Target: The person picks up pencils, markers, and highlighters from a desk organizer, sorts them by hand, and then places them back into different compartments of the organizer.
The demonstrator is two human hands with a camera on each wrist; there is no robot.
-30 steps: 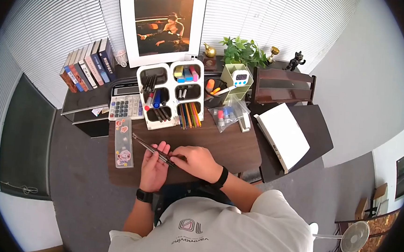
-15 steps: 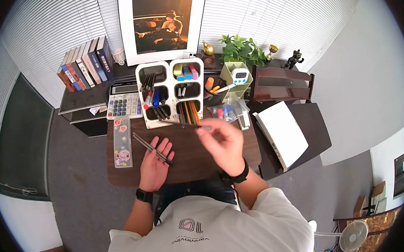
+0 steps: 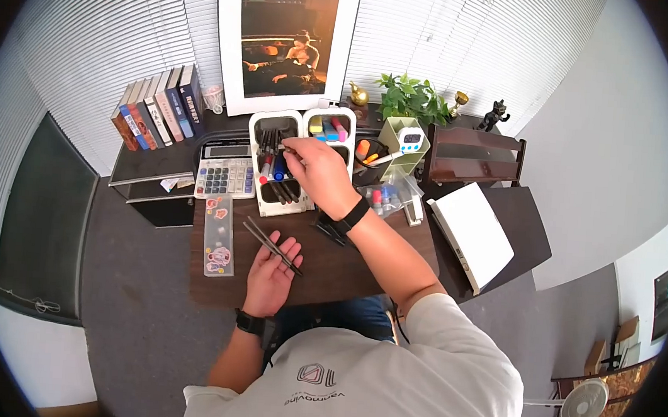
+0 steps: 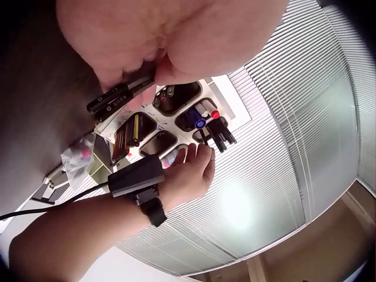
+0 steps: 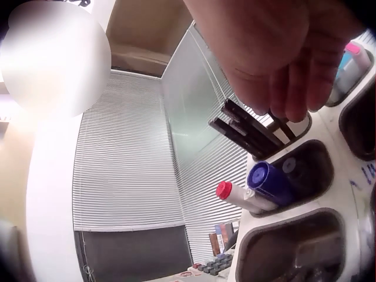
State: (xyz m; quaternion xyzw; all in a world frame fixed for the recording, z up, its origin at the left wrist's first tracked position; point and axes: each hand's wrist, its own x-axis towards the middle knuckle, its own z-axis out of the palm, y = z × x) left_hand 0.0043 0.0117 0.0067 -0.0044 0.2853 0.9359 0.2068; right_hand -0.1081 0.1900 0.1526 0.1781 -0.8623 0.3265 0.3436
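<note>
My left hand (image 3: 270, 283) is palm up near the table's front edge, holding two dark slim pens (image 3: 261, 236) across its fingers. In the left wrist view the thumb lies against these pens. My right hand (image 3: 319, 170) reaches over the white desk organizer (image 3: 276, 211), fingertips at its back-left compartment. There it pinches a black pen (image 5: 283, 126), mostly hidden by the fingers in the right wrist view. Several other black pens (image 5: 247, 130) lean in that compartment. In the neighbouring compartment are a blue marker (image 5: 269, 183) and a red-capped white marker (image 5: 235, 194).
Left of the organizer are a calculator (image 3: 224, 176) and a clear pencil case (image 3: 219, 235) with stickers. To its right are a mesh pen cup (image 3: 367, 176), a plastic bag (image 3: 389, 193) of bottles and a white box (image 3: 473, 235). A dark object (image 3: 331, 230) lies under the right forearm.
My right hand has taken a pen from the left palm and carried it up to the organizer's back-left compartment. The left hand stays low with two pens. The head view has shifted slightly.
</note>
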